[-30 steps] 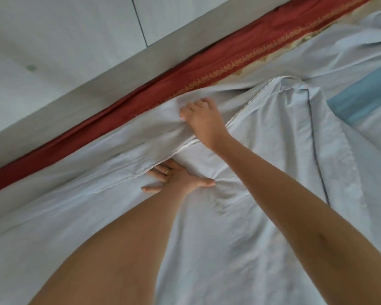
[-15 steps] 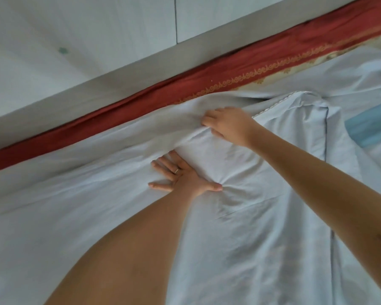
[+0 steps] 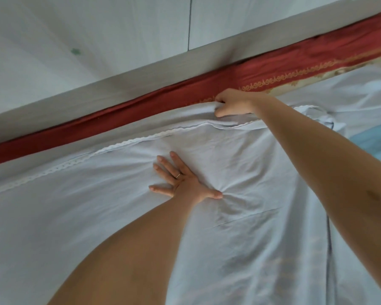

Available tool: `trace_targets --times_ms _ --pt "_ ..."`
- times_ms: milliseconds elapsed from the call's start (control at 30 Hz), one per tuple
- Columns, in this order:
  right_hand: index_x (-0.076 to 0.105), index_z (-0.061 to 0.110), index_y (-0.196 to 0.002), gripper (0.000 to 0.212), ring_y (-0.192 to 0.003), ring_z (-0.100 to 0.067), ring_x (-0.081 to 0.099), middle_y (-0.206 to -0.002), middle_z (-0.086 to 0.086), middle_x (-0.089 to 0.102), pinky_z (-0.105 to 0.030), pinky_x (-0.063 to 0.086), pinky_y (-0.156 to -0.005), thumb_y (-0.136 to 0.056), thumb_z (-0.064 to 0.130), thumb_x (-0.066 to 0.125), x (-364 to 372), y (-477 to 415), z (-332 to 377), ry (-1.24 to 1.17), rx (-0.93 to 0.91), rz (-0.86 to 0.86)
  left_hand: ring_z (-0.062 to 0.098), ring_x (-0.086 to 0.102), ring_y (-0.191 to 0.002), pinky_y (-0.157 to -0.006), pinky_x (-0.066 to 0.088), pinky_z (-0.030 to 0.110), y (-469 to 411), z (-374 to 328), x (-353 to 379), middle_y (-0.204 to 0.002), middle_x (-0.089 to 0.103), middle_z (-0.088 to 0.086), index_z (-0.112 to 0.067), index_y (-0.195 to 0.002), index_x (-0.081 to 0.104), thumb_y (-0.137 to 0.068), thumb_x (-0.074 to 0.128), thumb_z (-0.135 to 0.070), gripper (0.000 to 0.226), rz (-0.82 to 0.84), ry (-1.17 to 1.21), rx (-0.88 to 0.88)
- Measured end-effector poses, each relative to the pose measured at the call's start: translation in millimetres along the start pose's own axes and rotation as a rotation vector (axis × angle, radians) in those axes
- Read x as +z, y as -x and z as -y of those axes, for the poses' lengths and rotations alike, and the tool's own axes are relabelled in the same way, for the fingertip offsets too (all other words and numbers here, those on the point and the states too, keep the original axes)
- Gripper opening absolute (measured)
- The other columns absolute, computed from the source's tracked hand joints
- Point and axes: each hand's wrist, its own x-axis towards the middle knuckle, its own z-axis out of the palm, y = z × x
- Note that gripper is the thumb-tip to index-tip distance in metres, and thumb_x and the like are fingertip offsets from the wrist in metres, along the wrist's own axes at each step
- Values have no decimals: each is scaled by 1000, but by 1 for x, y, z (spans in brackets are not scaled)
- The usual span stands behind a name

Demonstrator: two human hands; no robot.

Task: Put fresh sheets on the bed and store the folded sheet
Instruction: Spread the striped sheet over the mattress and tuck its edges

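A pale blue sheet (image 3: 75, 205) with a white lace trim line covers most of the bed. My left hand (image 3: 183, 181) lies flat on it with fingers spread, pressing the cloth so that creases radiate from the palm. My right hand (image 3: 233, 104) is farther away at the sheet's far edge, its fingers curled round a bunched fold of the sheet right beside the red mattress edge (image 3: 141, 111).
A grey bed-frame rail (image 3: 119, 84) runs diagonally behind the red mattress edge, with pale wall panels (image 3: 97, 29) above it. A strip of brighter blue cloth (image 3: 370, 144) shows at the right edge, and a beige patterned mattress top (image 3: 343, 71) at the upper right.
My right hand has moved away from me toward the red mattress edge, pulling the sheet's edge with it. My left hand stays pressed flat in about the same spot.
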Motion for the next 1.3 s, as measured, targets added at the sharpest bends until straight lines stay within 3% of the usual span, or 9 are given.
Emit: trace_targets --times_ms 233,367,467,533,600,700,767,933,1300 --pt "60 11 -103 28 -100 -26 54 -103 -6 57 -32 38 -82 -82 27 70 -1 -20 -2 12 -11 -316 42 -56 -110 -91 -12 77 -2 0 0 -113 -66 22 -8 -111 -60 -34 81 -70 171 -1 5 6" --pt "55 18 -104 21 -109 -27 49 -111 -4 58 -38 27 -97 -85 26 61 38 -20 3 199 116 -736 42 -55 -112 -90 -12 77 -3 0 0 -114 -65 22 -7 -109 -60 -35 80 -70 171 -2 3 3" --pt "58 15 -107 20 -97 -29 53 -107 -7 58 -37 32 -89 -88 21 54 66 -4 14 225 -224 -1099 42 -55 -111 -90 -12 78 -2 0 -1 -114 -65 23 -7 -110 -59 -36 79 -71 170 6 -4 0" --pt "60 14 -111 28 -98 -29 55 -110 -8 60 -37 34 -87 -89 31 52 81 5 17 368 -669 -911 43 -55 -112 -90 -12 77 -3 1 -1 -114 -65 23 -6 -112 -58 -36 79 -72 170 5 -5 -1" --pt "58 17 -119 37 -104 -28 56 -117 -6 60 -38 37 -89 -85 31 55 88 5 13 640 -791 -702 43 -54 -113 -90 -12 77 -3 0 -1 -114 -65 23 -6 -113 -57 -36 79 -72 170 -3 -8 2" --pt "65 13 -104 36 -81 -30 65 -100 -7 66 -36 49 -66 -71 0 63 78 -5 10 614 -627 -648 42 -55 -112 -90 -13 77 -2 2 -1 -114 -65 22 -7 -113 -58 -37 79 -71 169 -2 5 6" --pt "67 11 -95 25 -74 -32 65 -93 -8 66 -34 48 -57 -74 -1 59 62 -9 21 506 -556 -612 42 -56 -111 -90 -13 77 -4 3 0 -113 -66 21 -8 -112 -58 -37 80 -70 169 1 3 13" --pt "65 19 -107 25 -105 -26 58 -113 -2 64 -34 44 -79 -88 17 49 39 -22 41 281 -218 -432 42 -56 -111 -89 -13 78 -4 4 0 -113 -66 21 -8 -112 -59 -37 80 -70 169 -5 2 28" --pt "54 7 -113 34 -102 -33 54 -111 -13 58 -39 36 -86 -86 -4 38 63 -27 55 445 -61 -687 42 -57 -109 -88 -15 77 -7 5 2 -111 -67 21 -8 -106 -62 -38 80 -69 168 2 3 29"
